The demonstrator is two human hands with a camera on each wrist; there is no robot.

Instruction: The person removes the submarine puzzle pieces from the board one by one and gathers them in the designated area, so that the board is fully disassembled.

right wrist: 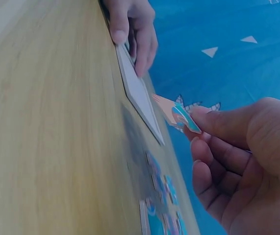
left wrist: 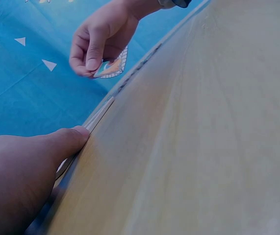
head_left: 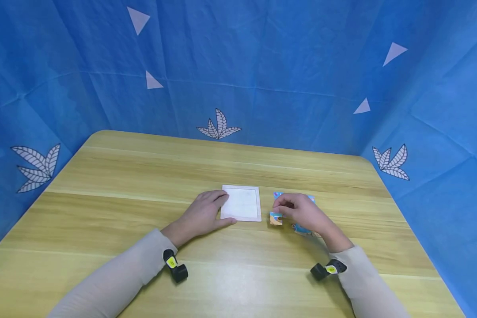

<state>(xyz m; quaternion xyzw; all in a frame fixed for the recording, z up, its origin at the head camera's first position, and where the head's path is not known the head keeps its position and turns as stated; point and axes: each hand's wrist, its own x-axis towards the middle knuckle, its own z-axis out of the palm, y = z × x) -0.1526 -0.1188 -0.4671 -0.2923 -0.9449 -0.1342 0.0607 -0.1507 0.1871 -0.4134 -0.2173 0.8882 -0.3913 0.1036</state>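
Note:
A white square puzzle frame (head_left: 240,204) lies flat on the table. My left hand (head_left: 202,213) rests at its left side, with fingers on the top-left corner and the thumb along the lower edge. My right hand (head_left: 302,213) pinches a jigsaw piece (head_left: 276,218) printed in orange and turquoise, between thumb and fingertips. In the right wrist view the held piece (right wrist: 176,113) is tilted and raised above the table, to the right of the frame. Several loose jigsaw pieces (head_left: 302,229) lie beneath and around the right hand, partly hidden by it.
The wooden table (head_left: 238,265) has rounded far corners. Blue cloth (head_left: 238,53) with white triangles and leaf prints hangs behind it and along both sides. Each wrist wears a black strap camera, such as the left wrist camera (head_left: 179,273).

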